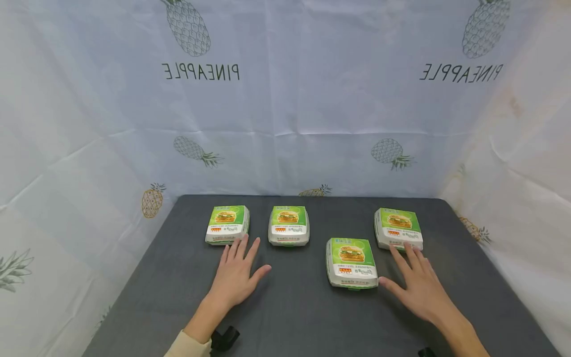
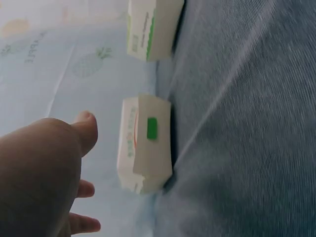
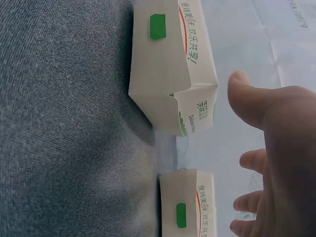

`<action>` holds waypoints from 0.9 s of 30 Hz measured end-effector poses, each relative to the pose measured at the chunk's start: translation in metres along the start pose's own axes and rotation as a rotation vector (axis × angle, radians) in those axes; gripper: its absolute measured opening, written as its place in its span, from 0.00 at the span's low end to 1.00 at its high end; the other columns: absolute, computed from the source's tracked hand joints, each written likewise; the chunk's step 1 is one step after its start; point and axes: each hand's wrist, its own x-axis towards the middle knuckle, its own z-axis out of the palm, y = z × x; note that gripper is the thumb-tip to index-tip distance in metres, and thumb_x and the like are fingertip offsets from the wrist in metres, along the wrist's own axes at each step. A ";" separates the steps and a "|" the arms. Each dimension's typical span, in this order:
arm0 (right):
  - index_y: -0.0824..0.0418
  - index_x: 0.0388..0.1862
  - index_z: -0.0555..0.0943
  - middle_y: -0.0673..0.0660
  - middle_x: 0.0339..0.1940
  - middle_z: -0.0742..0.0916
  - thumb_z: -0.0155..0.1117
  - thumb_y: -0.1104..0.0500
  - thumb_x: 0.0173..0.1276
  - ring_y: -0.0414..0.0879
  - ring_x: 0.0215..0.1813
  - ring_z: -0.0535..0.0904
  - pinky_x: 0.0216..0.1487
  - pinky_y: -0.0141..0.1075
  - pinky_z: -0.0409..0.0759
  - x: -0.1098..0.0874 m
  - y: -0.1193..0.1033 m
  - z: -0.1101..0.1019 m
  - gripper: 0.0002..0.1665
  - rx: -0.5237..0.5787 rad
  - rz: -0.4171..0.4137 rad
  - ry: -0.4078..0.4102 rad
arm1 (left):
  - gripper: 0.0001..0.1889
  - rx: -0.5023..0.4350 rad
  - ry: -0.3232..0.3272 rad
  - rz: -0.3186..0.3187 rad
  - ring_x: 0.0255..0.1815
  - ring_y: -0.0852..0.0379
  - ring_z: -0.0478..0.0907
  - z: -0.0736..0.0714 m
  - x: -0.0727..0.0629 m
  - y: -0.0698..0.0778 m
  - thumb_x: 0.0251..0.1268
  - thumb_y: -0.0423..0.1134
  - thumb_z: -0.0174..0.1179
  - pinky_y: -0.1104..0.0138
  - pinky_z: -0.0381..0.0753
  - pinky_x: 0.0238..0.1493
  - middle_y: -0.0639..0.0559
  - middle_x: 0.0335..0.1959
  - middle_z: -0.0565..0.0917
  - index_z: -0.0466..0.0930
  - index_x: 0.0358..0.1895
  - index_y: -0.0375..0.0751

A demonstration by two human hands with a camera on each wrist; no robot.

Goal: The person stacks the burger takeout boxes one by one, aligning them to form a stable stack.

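A white and green burger box sits at the far left. My left hand, fingers spread, is just in front of it, and its fingertips overlap the box's near edge. Beside it to the right stands a second burger box. A third box is nearer to me, right of centre; my right thumb points at its right side. The right hand has its fingers extended, with fingertips at the near edge of the far-right box. Both wrist views show boxes with closed lids and green front tabs.
A dark grey cloth covers the table. White fabric with pineapple prints hangs behind the table and along both sides. A black strap piece is at the left wrist.
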 end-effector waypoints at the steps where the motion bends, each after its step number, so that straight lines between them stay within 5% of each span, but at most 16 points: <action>1: 0.58 0.85 0.51 0.74 0.82 0.49 0.58 0.33 0.74 0.74 0.80 0.40 0.72 0.71 0.42 0.001 -0.001 -0.001 0.53 0.002 -0.001 0.003 | 0.41 -0.012 0.006 0.004 0.80 0.35 0.52 0.000 0.001 0.002 0.74 0.66 0.51 0.39 0.49 0.76 0.35 0.80 0.57 0.61 0.80 0.44; 15: 0.57 0.84 0.54 0.70 0.82 0.53 0.58 0.35 0.75 0.75 0.78 0.49 0.60 0.78 0.58 0.006 -0.016 -0.005 0.49 0.093 0.004 0.001 | 0.38 -0.229 0.052 0.060 0.75 0.36 0.62 0.003 0.014 0.033 0.75 0.62 0.53 0.38 0.64 0.69 0.37 0.77 0.63 0.63 0.78 0.42; 27: 0.57 0.83 0.55 0.72 0.81 0.53 0.54 0.37 0.79 0.76 0.77 0.51 0.61 0.76 0.60 0.017 -0.014 0.000 0.45 0.282 0.036 -0.040 | 0.36 -0.445 -0.050 0.073 0.77 0.40 0.61 0.012 0.029 0.061 0.76 0.63 0.50 0.38 0.66 0.67 0.42 0.78 0.61 0.61 0.79 0.48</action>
